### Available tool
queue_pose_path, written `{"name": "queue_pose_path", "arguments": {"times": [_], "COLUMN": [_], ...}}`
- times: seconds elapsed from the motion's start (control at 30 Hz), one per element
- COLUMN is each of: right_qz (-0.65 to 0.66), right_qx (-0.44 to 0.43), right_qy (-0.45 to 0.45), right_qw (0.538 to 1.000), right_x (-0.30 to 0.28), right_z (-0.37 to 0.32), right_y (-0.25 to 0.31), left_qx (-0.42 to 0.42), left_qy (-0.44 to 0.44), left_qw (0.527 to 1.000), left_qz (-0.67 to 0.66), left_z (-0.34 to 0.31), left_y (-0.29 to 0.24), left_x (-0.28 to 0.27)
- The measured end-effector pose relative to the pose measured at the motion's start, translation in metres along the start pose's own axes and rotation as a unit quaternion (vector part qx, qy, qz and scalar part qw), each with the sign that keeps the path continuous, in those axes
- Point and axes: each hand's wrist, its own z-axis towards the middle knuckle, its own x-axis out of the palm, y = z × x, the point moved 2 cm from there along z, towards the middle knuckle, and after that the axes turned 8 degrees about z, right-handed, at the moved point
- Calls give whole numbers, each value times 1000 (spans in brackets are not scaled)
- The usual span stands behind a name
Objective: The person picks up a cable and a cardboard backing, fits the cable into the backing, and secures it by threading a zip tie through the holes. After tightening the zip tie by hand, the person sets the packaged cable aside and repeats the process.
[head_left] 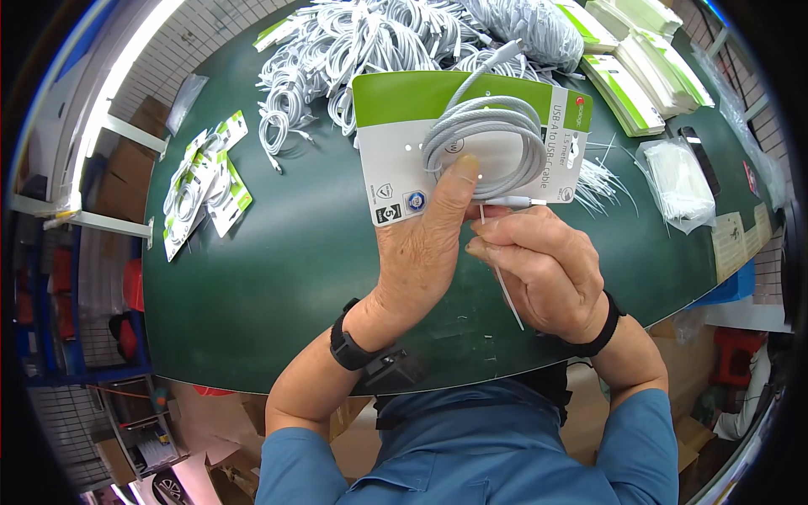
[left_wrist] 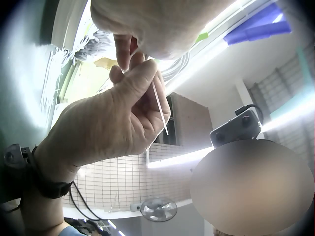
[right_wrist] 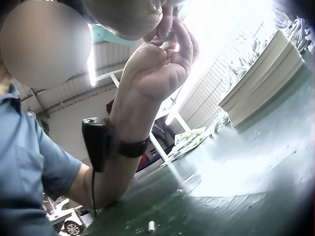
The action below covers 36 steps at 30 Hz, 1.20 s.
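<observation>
My left hand (head_left: 425, 244) holds up a white and green packaging card (head_left: 391, 151), its thumb across the front. Against the card lies a coiled grey braided USB cable (head_left: 488, 109), one plug sticking up past the top edge and the other at the lower edge. Just below that edge, my right hand (head_left: 551, 269) pinches a thin white cable tie (head_left: 510, 300), whose tail hangs down past the fingertips. The left wrist view shows this tie (left_wrist: 160, 109) along the right hand's curled fingers. Behind the card, the left fingers are hidden in the head view.
A big heap of grey cables (head_left: 379, 42) covers the back of the green table (head_left: 252, 311). Carded cables (head_left: 202, 185) lie at left. Stacked cards (head_left: 623, 93), loose white ties (head_left: 602, 181) and a bag of ties (head_left: 680, 181) are at right.
</observation>
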Motion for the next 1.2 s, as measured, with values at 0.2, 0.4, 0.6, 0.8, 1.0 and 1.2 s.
{"name": "queue_pose_path", "arguments": {"times": [0.2,0.4,0.6,0.8,1.0,1.2], "right_qz": [27,10,123,21,-67,-112], "right_qx": [35,81,196,145,82,1], "right_qy": [0,-7,-132,-44,-36,26], "right_qw": [999,997,964,988,994,993], "right_x": [2,-4,-2,-12,-10,-10], "right_z": [4,10,-1,9,11,12], "right_y": [-1,-4,-13,-17,-18,-21], "left_qx": [12,4,-7,-9,0,2], "left_qy": [-1,-42,-14,-27,-18,-6], "left_qw": [999,999,996,999,998,999], "left_qz": [31,4,83,41,67,53], "left_z": [0,-3,-5,-3,-1,-1], "left_y": [4,4,10,5,9,13], "left_x": [-4,-1,-4,4,-1,-3]}}
